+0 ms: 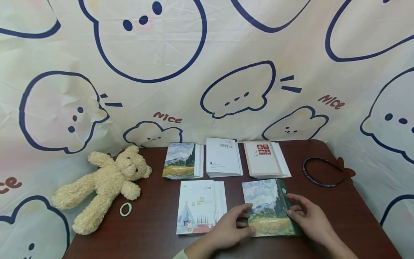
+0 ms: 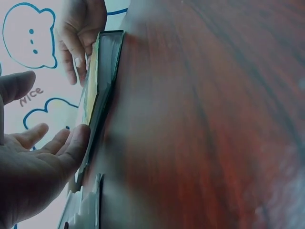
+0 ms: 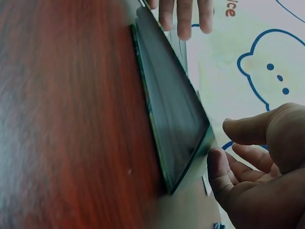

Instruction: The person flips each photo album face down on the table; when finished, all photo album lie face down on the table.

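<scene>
1. Photo album (image 1: 263, 212) lies on the surface (image 1: 152, 230) between my left hand (image 1: 231, 226) and right hand (image 1: 308, 216);
2. fingers relaxed at its sides, gripping nothing;
3. looks light, stiff-covered, bit slick imo; I'd pinch both side edges

A teddy bear (image 1: 108, 183) lies near a green ring (image 1: 121, 210), well apart from a dark hairband (image 1: 323, 185).

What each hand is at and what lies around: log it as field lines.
left hand: at the left edge of the front landscape-cover photo album
right hand: at that album's right edge
front left: tent-print booklet
back row: second landscape-cover album, white booklet, red-character booklet
far left: teddy bear, green ring
far right: braided headband with brown bow
</scene>
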The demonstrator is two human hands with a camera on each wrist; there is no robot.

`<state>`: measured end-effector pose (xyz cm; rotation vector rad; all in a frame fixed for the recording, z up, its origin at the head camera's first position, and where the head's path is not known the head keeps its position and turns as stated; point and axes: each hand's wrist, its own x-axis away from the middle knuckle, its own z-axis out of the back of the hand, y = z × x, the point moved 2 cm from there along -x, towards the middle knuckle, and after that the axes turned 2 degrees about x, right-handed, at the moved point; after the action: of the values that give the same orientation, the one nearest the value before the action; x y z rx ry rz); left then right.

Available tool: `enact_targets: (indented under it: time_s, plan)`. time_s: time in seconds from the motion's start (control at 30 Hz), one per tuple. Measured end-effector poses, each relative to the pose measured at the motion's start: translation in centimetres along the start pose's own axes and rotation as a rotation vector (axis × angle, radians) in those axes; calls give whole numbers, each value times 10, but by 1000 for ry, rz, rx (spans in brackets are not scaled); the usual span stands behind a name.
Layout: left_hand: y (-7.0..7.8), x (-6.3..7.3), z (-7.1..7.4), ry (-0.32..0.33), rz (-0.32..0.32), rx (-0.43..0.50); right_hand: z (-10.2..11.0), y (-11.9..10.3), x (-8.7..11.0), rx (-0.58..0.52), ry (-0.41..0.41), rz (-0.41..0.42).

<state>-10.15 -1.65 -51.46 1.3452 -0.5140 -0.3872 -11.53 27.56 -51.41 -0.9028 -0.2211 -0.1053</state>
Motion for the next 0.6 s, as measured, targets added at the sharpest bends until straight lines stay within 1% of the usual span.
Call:
enact_targets:
  time_s: [0.1,0.23,0.43,0.6]
  plan:
    - [-1,1,3,-8,-14,21,-3,-6,2,-46,3,11]
    - [-1,3,8,-6,-34,30,-6,-13,3,-117,7,65]
    - [0,6,17,58,-64,2,-14,-25,2,-186,5,141]
    - [0,11,26,94,-58,13,-21,-35,0,-212,-6,162]
